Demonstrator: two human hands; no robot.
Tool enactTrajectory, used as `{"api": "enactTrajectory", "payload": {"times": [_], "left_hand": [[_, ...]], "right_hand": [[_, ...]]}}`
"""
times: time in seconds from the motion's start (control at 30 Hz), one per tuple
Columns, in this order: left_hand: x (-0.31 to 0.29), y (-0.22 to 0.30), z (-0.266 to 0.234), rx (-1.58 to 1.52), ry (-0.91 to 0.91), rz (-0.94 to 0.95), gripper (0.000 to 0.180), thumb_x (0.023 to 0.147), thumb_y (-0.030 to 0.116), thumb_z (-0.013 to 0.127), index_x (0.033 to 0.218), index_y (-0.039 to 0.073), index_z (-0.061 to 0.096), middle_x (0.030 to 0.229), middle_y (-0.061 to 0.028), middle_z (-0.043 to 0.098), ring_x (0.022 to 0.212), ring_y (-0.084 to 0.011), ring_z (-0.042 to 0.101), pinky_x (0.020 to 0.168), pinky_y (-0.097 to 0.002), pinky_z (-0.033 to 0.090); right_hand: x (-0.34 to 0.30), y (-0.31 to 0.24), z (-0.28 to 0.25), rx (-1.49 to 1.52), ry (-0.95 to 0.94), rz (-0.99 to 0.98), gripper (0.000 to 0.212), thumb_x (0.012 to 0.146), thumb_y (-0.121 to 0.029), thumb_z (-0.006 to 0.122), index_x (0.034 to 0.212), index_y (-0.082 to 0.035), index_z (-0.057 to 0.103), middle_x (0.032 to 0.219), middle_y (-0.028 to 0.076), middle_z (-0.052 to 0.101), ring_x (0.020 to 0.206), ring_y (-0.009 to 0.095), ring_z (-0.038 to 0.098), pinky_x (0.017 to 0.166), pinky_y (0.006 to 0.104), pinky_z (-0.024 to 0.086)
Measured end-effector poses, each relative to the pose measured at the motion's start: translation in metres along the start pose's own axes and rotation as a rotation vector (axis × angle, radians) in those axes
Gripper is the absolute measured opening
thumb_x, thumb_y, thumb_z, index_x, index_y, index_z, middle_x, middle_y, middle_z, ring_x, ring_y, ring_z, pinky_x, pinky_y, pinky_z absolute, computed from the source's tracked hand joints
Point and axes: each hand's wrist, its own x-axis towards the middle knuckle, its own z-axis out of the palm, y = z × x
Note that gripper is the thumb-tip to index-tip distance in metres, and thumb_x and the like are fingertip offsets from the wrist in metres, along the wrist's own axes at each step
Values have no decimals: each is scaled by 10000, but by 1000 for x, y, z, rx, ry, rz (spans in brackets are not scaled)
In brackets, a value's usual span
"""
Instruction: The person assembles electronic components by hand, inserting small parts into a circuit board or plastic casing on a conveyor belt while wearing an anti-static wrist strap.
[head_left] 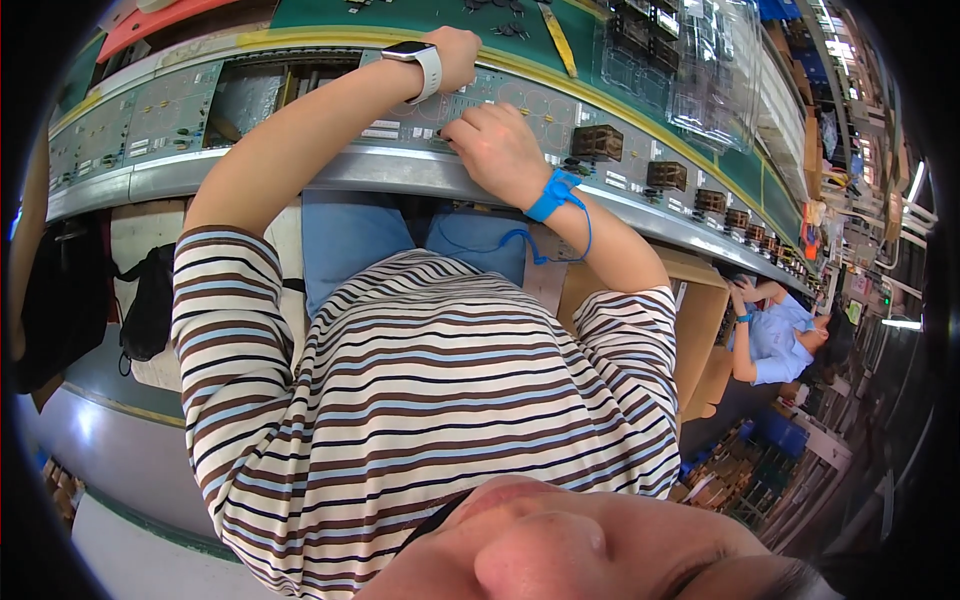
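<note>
My left hand (455, 58), below a smartwatch (410, 52) with a pale strap, reaches over the far side of a grey-green circuit board (535, 100). Its fingers are curled, and their tips are hidden. Nearer to me, my right hand (498, 145) is closed over the same board, thumb and fingertips together by the front rail. Whatever those fingers pinch is too small to make out. A blue wrist strap (556, 194) with a coiled cord circles the right wrist. Right of this hand a brown, block-shaped component (598, 142) stands on the board.
A metal rail (380, 170) runs along the line's front edge, with more boards (170, 115) to the left. Clear plastic trays (705, 70) and a yellow-handled tool (558, 40) lie beyond on the green mat. A cardboard box (700, 310) and a co-worker (775, 335) are at right.
</note>
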Motion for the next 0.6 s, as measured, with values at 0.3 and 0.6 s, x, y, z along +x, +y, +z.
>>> {"api": "enactTrajectory", "payload": {"times": [0.3, 0.6], "left_hand": [[2, 4, 2, 24, 5, 17, 205, 650, 61, 562, 834, -9, 621, 803, -225, 617, 780, -352, 611, 699, -390, 496], [4, 6, 3, 38, 0, 37, 216, 653, 64, 567, 849, -8, 622, 824, -210, 622, 797, -354, 607, 714, -399, 494]], "right_hand": [[-5, -6, 2, 85, 64, 116, 114, 661, -46, 625, 749, -77, 559, 683, 75, 533, 680, 261, 526, 646, 365, 390], [-11, -7, 8, 115, 135, 172, 128, 649, -41, 630, 744, -82, 553, 665, 68, 529, 664, 263, 521, 636, 363, 381]]}}
